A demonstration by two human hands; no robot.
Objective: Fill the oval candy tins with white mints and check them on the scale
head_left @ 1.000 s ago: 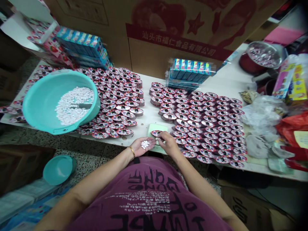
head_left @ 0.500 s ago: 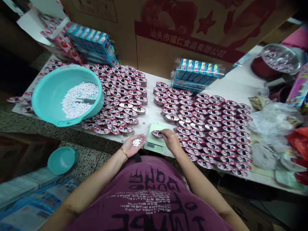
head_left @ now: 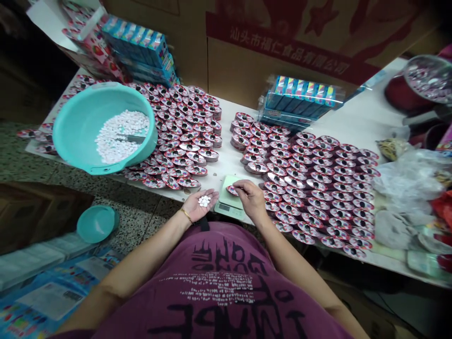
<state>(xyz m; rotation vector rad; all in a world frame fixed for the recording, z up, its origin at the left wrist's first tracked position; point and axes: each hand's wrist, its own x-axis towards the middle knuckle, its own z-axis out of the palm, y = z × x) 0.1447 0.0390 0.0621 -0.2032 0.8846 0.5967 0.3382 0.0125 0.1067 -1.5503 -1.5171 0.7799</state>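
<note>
Left hand (head_left: pixel 197 205) cupped, palm up (fingers slightly spread); right hand (head_left: pixel 251 200) palm down, fingers (head_left: pixel 240 187) curled; right forearm (head_left: pixel 286 249) angled inward.

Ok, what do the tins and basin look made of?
The tins look like thin printed metal, glossy with a mirror-like sheen, though the view is too small to be sure. The basin seems moulded plastic: smooth, opaque teal, with a thick rounded rim.

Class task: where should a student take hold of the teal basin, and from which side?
Take the moulded lip on the near rim of the teal basin from the near side, fingers under and thumb on top. That lip projects from the rim and faces the table's front edge, while oval tins crowd its right side. The white tablets lie inside, so keep it level.
</note>
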